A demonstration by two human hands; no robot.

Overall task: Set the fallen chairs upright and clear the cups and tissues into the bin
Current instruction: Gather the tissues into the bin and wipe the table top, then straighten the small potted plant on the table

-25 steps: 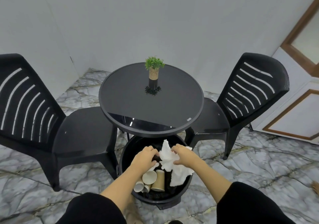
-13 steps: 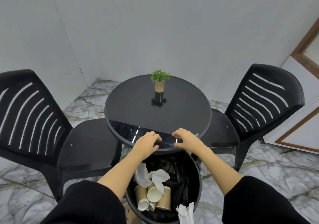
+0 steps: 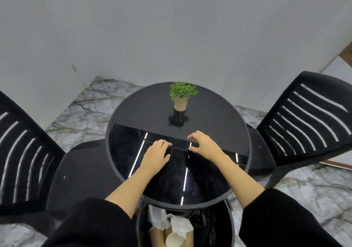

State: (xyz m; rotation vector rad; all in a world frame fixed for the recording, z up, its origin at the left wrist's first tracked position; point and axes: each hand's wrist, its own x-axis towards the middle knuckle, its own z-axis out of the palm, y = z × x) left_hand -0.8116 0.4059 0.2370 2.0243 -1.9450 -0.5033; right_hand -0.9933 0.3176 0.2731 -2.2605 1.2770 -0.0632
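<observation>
Two black slatted chairs stand upright, one at the left (image 3: 38,163) and one at the right (image 3: 308,121) of a round black glass table (image 3: 144,109). A black bin (image 3: 226,227) sits on the floor under the table's near edge, holding several brown paper cups (image 3: 171,236) and crumpled white tissues (image 3: 177,223). My left hand (image 3: 156,154) hovers palm down over the tabletop with fingers loosely curled and nothing in it. My right hand (image 3: 203,143) is beside it, fingers spread and bent, holding nothing.
A small green plant in a cork pot (image 3: 182,96) stands on the far half of the table. White walls meet in a corner behind it. Marble floor (image 3: 82,111) shows around the furniture, and a wood-framed panel (image 3: 342,163) sits at the far right.
My hands let go of the tissues in the bin, rose out of it and moved forward over the tabletop. The view came closer to the table.
</observation>
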